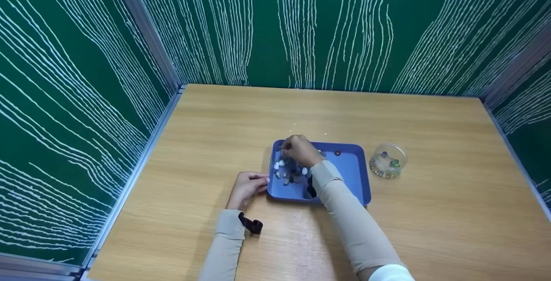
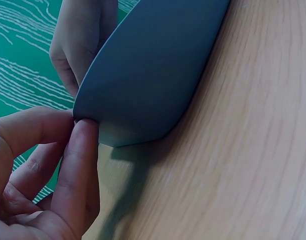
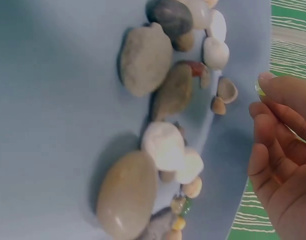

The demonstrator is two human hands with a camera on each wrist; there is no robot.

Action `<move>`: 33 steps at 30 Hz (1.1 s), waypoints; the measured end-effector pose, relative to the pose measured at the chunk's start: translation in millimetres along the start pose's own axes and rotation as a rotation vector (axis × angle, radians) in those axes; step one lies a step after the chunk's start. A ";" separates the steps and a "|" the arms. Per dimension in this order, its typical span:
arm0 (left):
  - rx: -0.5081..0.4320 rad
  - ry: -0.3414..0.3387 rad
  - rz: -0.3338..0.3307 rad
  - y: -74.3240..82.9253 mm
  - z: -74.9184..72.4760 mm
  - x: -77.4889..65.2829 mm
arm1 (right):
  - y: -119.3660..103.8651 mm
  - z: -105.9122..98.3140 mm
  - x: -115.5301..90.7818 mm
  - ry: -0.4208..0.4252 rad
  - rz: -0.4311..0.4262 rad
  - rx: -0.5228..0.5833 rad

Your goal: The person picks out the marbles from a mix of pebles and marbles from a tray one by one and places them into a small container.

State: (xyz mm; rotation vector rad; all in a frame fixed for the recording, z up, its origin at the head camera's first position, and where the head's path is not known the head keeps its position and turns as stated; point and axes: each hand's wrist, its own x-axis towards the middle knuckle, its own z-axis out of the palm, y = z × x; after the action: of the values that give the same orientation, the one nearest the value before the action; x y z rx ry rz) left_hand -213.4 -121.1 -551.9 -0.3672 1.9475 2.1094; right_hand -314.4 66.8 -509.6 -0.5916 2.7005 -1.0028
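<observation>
A blue rectangular tray (image 1: 351,175) holds smooth pebbles of white, grey and tan, gathered towards its left side. My left hand (image 1: 249,188) pinches the tray's left rim near the front corner; in the left wrist view, thumb and finger meet at the edge of the tray wall (image 2: 148,70). Over the tray's far left part, my right hand (image 1: 301,149) pinches a small clear marble (image 3: 259,88) with a yellow streak, mostly covered by the fingertips. Below those fingers lie a large tan pebble (image 3: 127,195), a white pebble (image 3: 163,146) and a green glass piece (image 3: 187,206).
Right of the tray stands a round clear container (image 1: 388,160) with several glass marbles in it. A reddish-brown round piece (image 1: 337,153) lies in the tray's far right part. Tiny pale specks dot the wooden table (image 1: 452,177) behind the tray. Green panels (image 1: 267,27) enclose the table.
</observation>
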 end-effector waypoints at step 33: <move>-0.004 0.026 -0.020 0.1 1.6 0.0 | 16.1 -53.1 -41.8 -0.002 0.143 0.079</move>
State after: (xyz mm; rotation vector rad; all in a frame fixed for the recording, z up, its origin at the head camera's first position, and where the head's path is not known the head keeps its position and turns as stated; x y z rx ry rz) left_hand -213.4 -119.6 -551.6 -0.4150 1.9461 2.1066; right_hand -298.5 126.8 -478.5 -0.3787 2.6433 -1.0639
